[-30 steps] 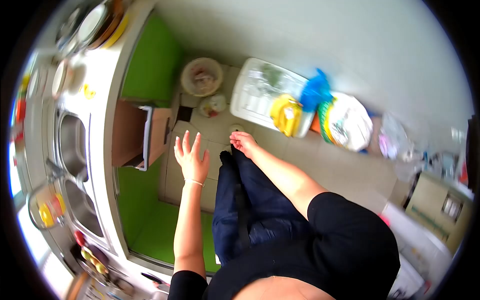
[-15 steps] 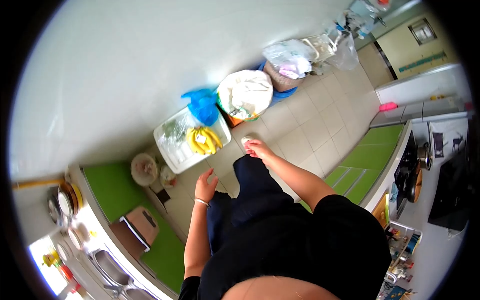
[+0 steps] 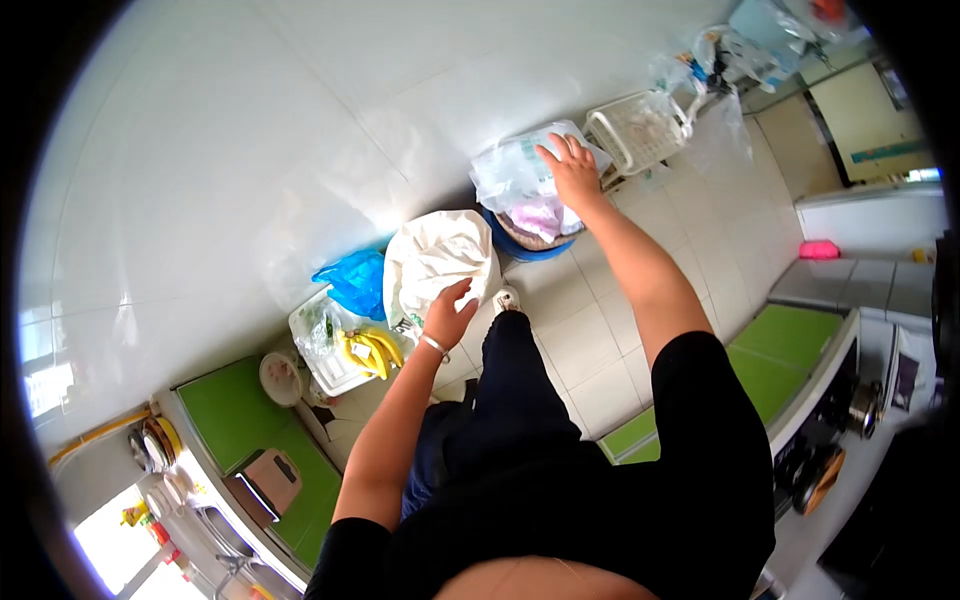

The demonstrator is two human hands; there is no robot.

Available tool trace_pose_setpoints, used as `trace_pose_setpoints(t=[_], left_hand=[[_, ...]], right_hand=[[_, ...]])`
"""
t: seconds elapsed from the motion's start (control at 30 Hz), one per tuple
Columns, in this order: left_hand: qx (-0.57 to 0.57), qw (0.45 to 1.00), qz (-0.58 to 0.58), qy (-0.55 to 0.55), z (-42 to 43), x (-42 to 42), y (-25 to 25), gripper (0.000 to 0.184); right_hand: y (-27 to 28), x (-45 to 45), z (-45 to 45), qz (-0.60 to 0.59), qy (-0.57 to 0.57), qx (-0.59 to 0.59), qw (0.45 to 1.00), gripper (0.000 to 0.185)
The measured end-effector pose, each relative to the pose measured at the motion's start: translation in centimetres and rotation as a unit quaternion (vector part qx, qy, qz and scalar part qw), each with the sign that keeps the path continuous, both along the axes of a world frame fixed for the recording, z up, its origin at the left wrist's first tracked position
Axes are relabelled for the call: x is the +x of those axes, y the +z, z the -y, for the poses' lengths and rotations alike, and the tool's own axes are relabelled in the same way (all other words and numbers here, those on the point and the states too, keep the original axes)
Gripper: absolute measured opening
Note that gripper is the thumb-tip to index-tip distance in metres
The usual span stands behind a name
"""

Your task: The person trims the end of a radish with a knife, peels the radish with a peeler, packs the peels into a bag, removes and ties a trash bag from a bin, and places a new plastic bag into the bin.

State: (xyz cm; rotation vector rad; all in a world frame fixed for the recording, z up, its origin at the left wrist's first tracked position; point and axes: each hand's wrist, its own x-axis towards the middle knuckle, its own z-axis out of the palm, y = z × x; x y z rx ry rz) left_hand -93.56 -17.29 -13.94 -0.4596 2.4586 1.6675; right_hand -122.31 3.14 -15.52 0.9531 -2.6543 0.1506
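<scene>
My right hand (image 3: 573, 172) reaches over a clear plastic bag (image 3: 512, 176), fingers stretched out; whether they touch it I cannot tell. That bag lies on top of a blue tub (image 3: 522, 247), with a pinkish-purple bundle (image 3: 538, 215) below it. In front of a white cloth sack (image 3: 432, 250) hangs my left hand (image 3: 449, 318), its thumb and fingers apart and nothing in them. A bunch of yellow bananas (image 3: 368, 350) lies near the left wrist, in a white tray (image 3: 340, 376) beside a blue plastic bag (image 3: 352, 284).
A white plastic basket (image 3: 637, 130) stands beyond the tub along the wall. Green cabinets (image 3: 235, 405) with a sink (image 3: 222, 530) run along the left; more green cabinets (image 3: 785, 340) and a stove are on the right. A white bucket (image 3: 281, 378) sits near the tray.
I have stepped closer to the tub. My right hand has risen from beside my leg to the clear plastic bag, and my left hand has moved from near the tray to the white sack.
</scene>
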Motion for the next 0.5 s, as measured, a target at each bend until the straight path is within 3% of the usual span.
trace_pose_setpoints(t=[0.07,0.1,0.17,0.23,0.27,0.3,0.37,0.4,0.43,0.5], left_hand=[[0.015,1.000,0.009,0.010,-0.6,-3.9,-2.6,0.045],[0.052,0.997,0.041,0.045,-0.6,-5.6,-3.5,0.046],[0.095,0.984,0.110,0.098,0.0,-9.3,-4.0,0.056],[0.114,0.960,0.159,0.199,-0.5,-12.3,-6.3,0.074],[0.185,0.930,0.219,0.229,-1.2,-14.3,-4.0,0.096],[0.249,0.895,0.240,0.282,-1.9,-15.8,-4.9,0.106],[0.321,0.853,0.246,0.331,-3.5,-18.1,-5.4,0.115],[0.288,0.832,0.253,0.401,-4.5,-19.5,-4.9,0.090],[0.293,0.829,0.255,0.404,-4.2,-20.1,-6.9,0.090],[0.361,0.832,0.208,0.368,-3.7,-20.0,-11.2,0.047]], right_hand=[[-2.4,-4.7,-1.2,0.024,0.015,0.147,0.989,0.030],[-1.4,-6.4,-0.7,0.045,0.002,0.106,0.993,0.020],[3.4,-8.1,0.8,0.227,-0.082,-0.080,0.967,0.015],[5.8,-10.4,0.7,0.233,-0.042,-0.130,0.963,0.017],[6.7,-11.3,0.7,0.231,-0.012,-0.190,0.954,0.019],[7.6,-12.1,0.7,0.235,-0.010,-0.186,0.954,0.019],[9.3,-13.9,0.7,0.368,-0.025,-0.222,0.902,0.019],[10.2,-14.5,0.7,0.384,-0.017,-0.230,0.894,0.019],[11.2,-15.0,0.5,0.386,-0.015,-0.223,0.895,0.019],[13.5,-15.6,-0.2,0.432,0.007,-0.316,0.844,0.018]])
